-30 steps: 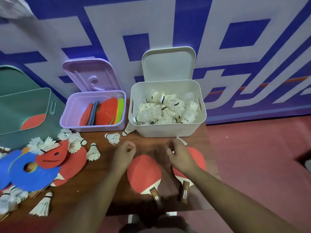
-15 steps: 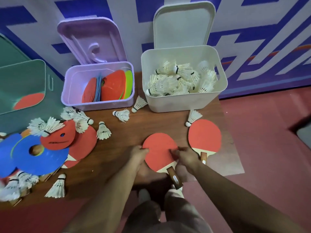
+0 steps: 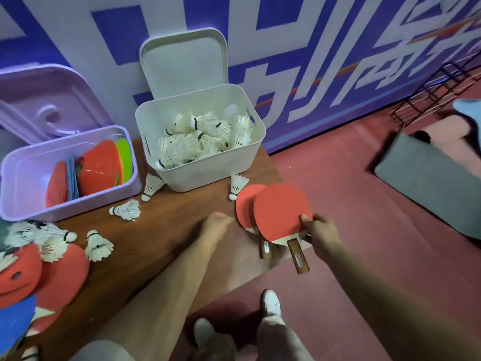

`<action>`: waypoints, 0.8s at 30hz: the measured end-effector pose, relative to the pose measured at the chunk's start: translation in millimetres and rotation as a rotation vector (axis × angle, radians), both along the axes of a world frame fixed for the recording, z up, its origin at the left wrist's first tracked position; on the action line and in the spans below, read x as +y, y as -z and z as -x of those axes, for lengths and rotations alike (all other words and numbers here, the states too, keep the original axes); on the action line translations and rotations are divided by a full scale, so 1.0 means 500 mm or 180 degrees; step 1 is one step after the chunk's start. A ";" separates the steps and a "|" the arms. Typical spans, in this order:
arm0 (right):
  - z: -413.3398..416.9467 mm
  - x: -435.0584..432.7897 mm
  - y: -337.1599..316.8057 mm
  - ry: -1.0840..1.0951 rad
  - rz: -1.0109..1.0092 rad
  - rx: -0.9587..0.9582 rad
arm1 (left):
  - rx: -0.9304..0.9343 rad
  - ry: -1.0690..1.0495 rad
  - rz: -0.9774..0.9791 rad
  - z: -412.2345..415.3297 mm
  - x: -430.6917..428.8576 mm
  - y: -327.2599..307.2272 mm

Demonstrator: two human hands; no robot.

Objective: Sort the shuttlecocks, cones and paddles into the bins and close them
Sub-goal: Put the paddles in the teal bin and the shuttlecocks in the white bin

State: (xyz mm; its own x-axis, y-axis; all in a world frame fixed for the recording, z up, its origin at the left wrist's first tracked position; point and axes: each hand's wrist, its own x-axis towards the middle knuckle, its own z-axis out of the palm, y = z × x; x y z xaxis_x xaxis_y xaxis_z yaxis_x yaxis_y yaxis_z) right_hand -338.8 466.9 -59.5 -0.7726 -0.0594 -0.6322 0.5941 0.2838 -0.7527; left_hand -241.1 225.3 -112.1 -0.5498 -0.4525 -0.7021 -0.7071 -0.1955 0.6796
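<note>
- Paddles came first to the eye: two red ones lay overlapped at the right corner of the wooden table (image 3: 156, 251). The upper paddle (image 3: 282, 212) partly covered the lower paddle (image 3: 244, 204), and both handles pointed back toward the person.
- The right hand (image 3: 321, 230) gripped the upper paddle at its lower right edge, thumb pressed on the red face.
- The left hand (image 3: 216, 225) rested on the table just left of the pair. Its fingers were tucked out of sight, so I couldn't tell whether they held anything.
- Two bins stood open by the wall. The white bin (image 3: 208, 178) was heaped with shuttlecocks (image 3: 203, 136), too many to count, with its white lid (image 3: 182, 63) upright behind it.
- The purple bin (image 3: 15, 183) held cones (image 3: 99, 165) standing on edge, with red, blue, orange-red and green showing, and its purple lid (image 3: 39, 100) was propped behind.
- Four more lay singly on the table: one shuttlecock (image 3: 152, 186) leaning on the white bin, another shuttlecock (image 3: 238, 186) just beside the lower paddle, a third shuttlecock (image 3: 126, 210) in front of the purple bin, and a fourth shuttlecock (image 3: 98, 245) further left.
- A tangled cluster (image 3: 39, 235) of shuttlecocks, number unclear, lay at the left edge by a third paddle (image 3: 65, 277), one red cone (image 3: 15, 274) and one blue cone (image 3: 13, 324).
</note>
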 end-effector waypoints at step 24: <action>0.204 0.032 0.067 -0.0589 0.0658 -0.0424 | 0.0099 -0.1468 -0.0616 0.113 0.120 0.017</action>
State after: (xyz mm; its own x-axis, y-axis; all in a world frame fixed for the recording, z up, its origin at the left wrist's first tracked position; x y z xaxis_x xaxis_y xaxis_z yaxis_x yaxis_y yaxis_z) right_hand -440.5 483.1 -93.1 -0.6477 -0.3293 -0.6871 0.6440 0.2452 -0.7246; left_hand -297.4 285.2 -120.4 -0.3452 -0.5165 -0.7836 -0.4972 -0.6075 0.6195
